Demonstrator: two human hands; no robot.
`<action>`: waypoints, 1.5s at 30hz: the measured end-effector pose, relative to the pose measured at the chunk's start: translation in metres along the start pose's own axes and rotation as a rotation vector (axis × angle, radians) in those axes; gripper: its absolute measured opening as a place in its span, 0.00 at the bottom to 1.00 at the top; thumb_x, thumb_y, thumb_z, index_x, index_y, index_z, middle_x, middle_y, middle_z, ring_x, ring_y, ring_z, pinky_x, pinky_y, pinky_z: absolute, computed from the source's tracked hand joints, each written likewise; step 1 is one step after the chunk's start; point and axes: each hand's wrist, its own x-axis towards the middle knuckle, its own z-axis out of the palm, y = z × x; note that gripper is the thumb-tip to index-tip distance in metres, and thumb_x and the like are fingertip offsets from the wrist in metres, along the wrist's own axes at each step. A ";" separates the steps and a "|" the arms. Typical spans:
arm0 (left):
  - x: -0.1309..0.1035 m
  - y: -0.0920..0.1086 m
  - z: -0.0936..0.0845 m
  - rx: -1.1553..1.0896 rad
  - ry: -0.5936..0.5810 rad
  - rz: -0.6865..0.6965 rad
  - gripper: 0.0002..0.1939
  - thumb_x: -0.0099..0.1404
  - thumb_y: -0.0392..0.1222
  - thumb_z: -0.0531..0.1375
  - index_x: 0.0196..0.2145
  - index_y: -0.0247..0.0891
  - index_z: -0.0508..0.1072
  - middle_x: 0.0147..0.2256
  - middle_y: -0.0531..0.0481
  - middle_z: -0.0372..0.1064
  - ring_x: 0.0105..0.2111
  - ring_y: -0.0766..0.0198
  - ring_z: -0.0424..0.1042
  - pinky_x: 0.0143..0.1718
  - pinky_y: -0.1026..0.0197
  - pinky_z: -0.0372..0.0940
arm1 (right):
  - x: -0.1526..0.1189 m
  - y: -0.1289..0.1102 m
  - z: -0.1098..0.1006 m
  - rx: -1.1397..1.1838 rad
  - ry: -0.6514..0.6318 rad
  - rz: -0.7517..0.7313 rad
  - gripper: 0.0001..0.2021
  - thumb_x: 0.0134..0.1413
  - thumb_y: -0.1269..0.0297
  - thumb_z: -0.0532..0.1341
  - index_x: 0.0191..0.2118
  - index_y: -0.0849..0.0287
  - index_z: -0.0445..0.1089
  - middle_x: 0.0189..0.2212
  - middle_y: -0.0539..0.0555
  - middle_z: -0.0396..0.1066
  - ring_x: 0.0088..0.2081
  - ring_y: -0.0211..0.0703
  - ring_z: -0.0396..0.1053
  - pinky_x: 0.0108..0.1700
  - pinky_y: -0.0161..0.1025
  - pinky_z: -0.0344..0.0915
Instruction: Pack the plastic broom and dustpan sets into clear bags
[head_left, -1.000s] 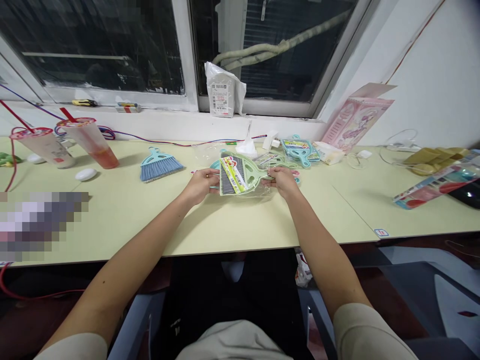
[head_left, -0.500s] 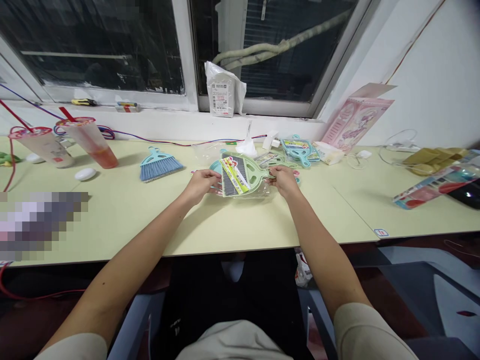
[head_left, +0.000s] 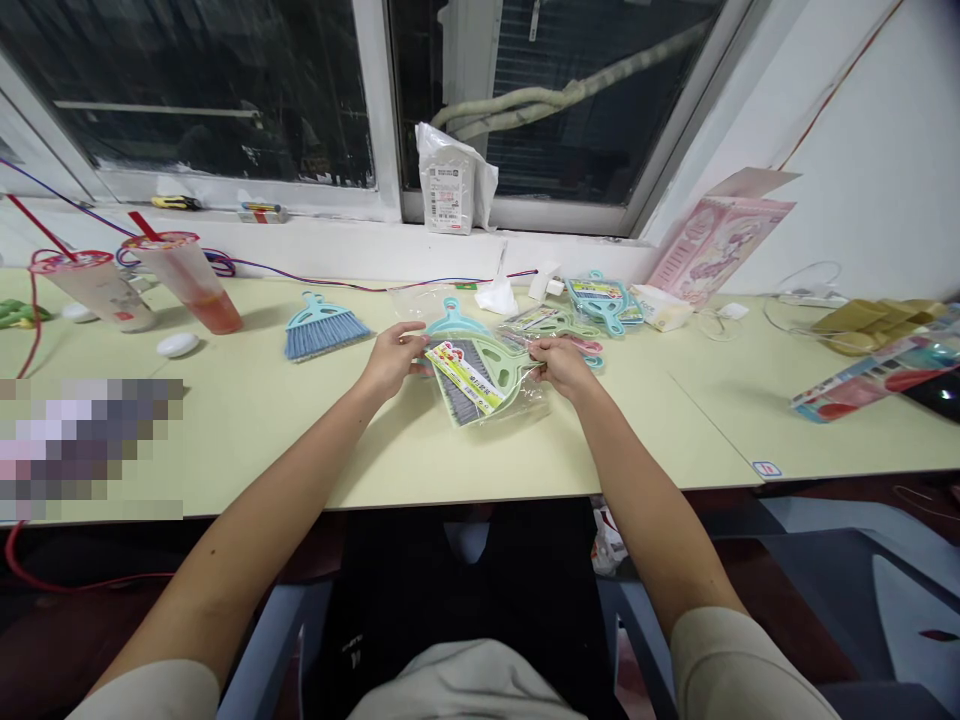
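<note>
A light green dustpan-and-brush set in clear plastic wrapping, with grey bristles and a yellow-green label, hangs low over the table in front of me. My right hand is closed around its handle at the right. At its left side, my left hand has its fingers apart; whether the fingertips touch the wrapping or the light blue dustpan behind is unclear. A blue hand brush lies unwrapped to the left. Beyond my right hand are another wrapped green set and a stack of wrapped blue sets.
Two drink cups with red straws stand at the left, near a white oval object. A pink box leans at the back right. The table's front edge runs close to my body.
The green set has turned, its brush end swinging down toward me. My left hand has loosened from its left side and shifted slightly left and up; my right hand keeps its grip.
</note>
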 end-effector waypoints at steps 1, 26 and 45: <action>0.001 -0.001 -0.001 0.023 -0.023 0.024 0.12 0.60 0.39 0.67 0.41 0.33 0.76 0.32 0.47 0.71 0.30 0.61 0.74 0.25 0.56 0.76 | 0.000 -0.001 0.000 0.004 0.002 0.011 0.03 0.52 0.72 0.66 0.30 0.62 0.71 0.23 0.47 0.65 0.16 0.34 0.64 0.19 0.34 0.62; -0.022 0.011 0.016 0.057 0.056 0.032 0.25 0.58 0.38 0.68 0.48 0.44 0.59 0.39 0.51 0.71 0.31 0.61 0.78 0.29 0.54 0.77 | 0.005 -0.003 -0.006 0.009 0.165 -0.013 0.04 0.53 0.72 0.65 0.32 0.61 0.70 0.20 0.48 0.66 0.17 0.36 0.66 0.19 0.33 0.62; -0.021 -0.016 0.019 0.406 -0.034 -0.023 0.28 0.57 0.47 0.71 0.55 0.46 0.77 0.51 0.43 0.72 0.33 0.61 0.74 0.28 0.63 0.69 | 0.001 0.003 0.005 0.002 0.119 -0.013 0.02 0.52 0.72 0.65 0.33 0.62 0.71 0.20 0.49 0.68 0.18 0.37 0.67 0.20 0.33 0.62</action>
